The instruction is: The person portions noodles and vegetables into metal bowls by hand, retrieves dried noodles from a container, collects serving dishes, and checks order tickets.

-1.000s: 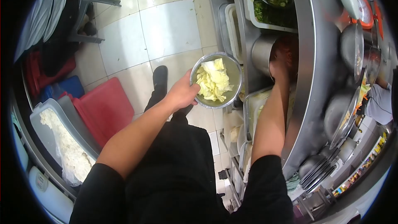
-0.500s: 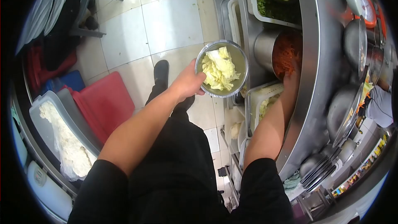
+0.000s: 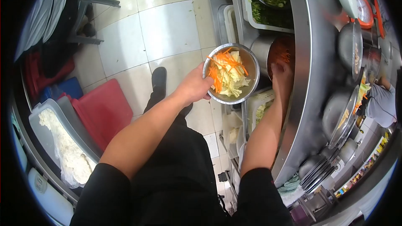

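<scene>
My left hand [image 3: 195, 84] grips the near-left rim of a round steel bowl [image 3: 254, 68], thumb over the edge. Pieces of pale napa cabbage [image 3: 232, 81] fill the bowl, with orange carrot shreds [image 3: 226, 61] on top and along its left side. My right hand [image 3: 282, 73] reaches into the mouth of a deep steel pot [image 3: 260, 52] set in the counter. More shredded carrot [image 3: 285, 55] shows in the pot's shadow beyond that hand. Its fingertips are dim and partly hidden, so I cannot make out whether they hold anything.
Chopped greens fill a white tub [image 3: 268, 26] beyond the pot; a tub of cut cabbage [image 3: 260, 113] sits nearer. Pans [image 3: 340, 109] and an orange scale [image 3: 363, 10] line the steel counter [image 3: 307, 79]. At left are a grey bin [image 3: 35, 119] and a red lid [image 3: 102, 111].
Carrot shreds now lie on the cabbage in the bowl, which held only cabbage before. The bowl sits slightly further right in view. My right hand is again at the carrot pot.
</scene>
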Demonstrator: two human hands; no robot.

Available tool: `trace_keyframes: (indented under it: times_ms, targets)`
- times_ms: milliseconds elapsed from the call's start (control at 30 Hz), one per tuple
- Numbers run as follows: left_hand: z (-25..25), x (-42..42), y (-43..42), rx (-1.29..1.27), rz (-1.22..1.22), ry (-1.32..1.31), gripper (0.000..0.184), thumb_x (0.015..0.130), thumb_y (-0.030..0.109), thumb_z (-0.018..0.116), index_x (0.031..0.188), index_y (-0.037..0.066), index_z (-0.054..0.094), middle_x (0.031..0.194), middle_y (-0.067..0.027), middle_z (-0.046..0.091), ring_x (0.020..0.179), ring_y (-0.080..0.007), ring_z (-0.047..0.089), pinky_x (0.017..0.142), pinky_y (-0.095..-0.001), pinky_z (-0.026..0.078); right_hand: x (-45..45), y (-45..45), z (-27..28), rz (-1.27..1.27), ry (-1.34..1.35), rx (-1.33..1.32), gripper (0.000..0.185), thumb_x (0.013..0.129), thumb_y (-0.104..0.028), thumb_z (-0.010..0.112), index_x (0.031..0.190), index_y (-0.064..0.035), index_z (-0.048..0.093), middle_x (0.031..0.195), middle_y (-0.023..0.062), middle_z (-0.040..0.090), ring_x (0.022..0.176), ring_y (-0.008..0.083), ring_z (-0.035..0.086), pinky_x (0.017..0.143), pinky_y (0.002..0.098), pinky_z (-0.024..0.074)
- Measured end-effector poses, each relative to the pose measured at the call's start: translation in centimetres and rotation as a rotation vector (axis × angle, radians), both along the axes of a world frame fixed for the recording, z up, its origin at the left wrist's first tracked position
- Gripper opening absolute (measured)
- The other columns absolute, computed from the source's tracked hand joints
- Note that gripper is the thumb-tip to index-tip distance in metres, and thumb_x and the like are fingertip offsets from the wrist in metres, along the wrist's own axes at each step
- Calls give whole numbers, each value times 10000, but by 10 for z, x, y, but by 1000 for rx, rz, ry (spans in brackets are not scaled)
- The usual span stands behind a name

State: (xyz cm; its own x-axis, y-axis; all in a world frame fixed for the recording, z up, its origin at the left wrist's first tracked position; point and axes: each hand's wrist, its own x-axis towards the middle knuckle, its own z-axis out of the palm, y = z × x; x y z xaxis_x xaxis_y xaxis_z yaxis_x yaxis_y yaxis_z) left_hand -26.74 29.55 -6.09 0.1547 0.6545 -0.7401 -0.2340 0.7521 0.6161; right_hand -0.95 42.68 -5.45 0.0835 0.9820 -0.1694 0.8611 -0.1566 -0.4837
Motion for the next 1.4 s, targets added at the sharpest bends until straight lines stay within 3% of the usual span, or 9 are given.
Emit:
trace_keyframes:
  times_ms: [100,233,500,700,867,1067,1133,1300,1400]
  targets:
    - [-6,-2,-6,-25,20,3,533,895,83,435,1411,4,325,1222,-194,562,876,-236,659,648,-309,593,60,55,-93,293,-637,-45,408,876,-308,618,1192,-50,625,1156,229,631,1064,353,609,914,377,474]
    - [-5,-10,-10,-80,46,-50,538,896,84,434,1417,14,318,1250,-188,545,941,-240,644,655,-310,594,70,70,-98,327,-843,-102,425,882,-297,619,1236,-64,591,1200,207,600,1056,327,597,917,372,475]
    - [-10,-19,-8,-89,52,-28,549,916,77,448,1446,62,307,1240,-157,554,977,-223,641,668,-337,604,53,4,-38,-550,711,109,391,915,-181,641,1277,-71,542,1243,92,541,1029,192,565,890,309,488]
    - [1,-13,0,-71,7,0,523,919,67,441,1429,58,325,1217,-151,570,936,-221,649,653,-331,600,10,-56,3,-518,766,-138,395,920,-184,647,1287,-76,547,1292,84,531,1146,175,531,991,288,430]
    - [29,-7,8,15,-44,20,525,907,84,451,1420,59,344,1217,-165,574,909,-234,657,631,-321,595,-79,-96,44,297,166,13,490,767,-102,710,1235,-37,577,1288,166,527,1150,351,522,1003,416,408]
    - [79,-16,12,141,-109,60,487,888,75,463,1368,30,390,1164,-175,585,853,-246,667,582,-319,592,-122,-89,80,441,36,293,385,736,-98,720,1114,-94,648,1100,135,584,1023,352,541,891,437,456]
    - [89,-19,13,188,-125,81,472,885,69,463,1351,25,401,1150,-173,588,836,-242,669,579,-324,592,-128,-90,94,614,-155,108,280,744,-146,715,1018,-109,676,1096,124,566,1021,358,540,858,433,472]
    - [120,-41,6,189,-102,40,465,867,53,458,1331,35,427,1105,-139,618,845,-236,674,591,-325,593,-136,-102,186,432,97,36,324,759,-112,698,1081,-99,669,1187,149,574,1078,331,554,894,455,472]
    - [167,-49,7,248,-138,6,474,862,23,432,1335,36,429,1112,-144,621,859,-229,676,606,-319,592,-127,-105,210,653,215,158,335,776,-97,691,1110,-91,662,1172,150,596,1077,319,570,914,427,473]
